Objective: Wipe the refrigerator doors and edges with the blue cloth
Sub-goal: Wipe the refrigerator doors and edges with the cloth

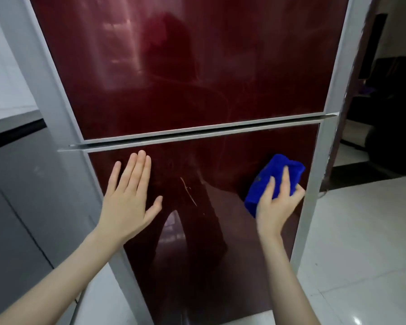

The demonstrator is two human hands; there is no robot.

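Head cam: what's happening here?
A person is wiping a dark red, two-door refrigerator. The right hand presses a bunched blue cloth against the lower door, near its right silver edge. The left hand lies flat and open on the same door's upper left, just under the gap below the upper door. A thin light streak shows between the hands.

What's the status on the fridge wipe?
Right hand pressing blue cloth on lower door, near right edge. Left hand flat, open, bracing door. Nothing in the way.
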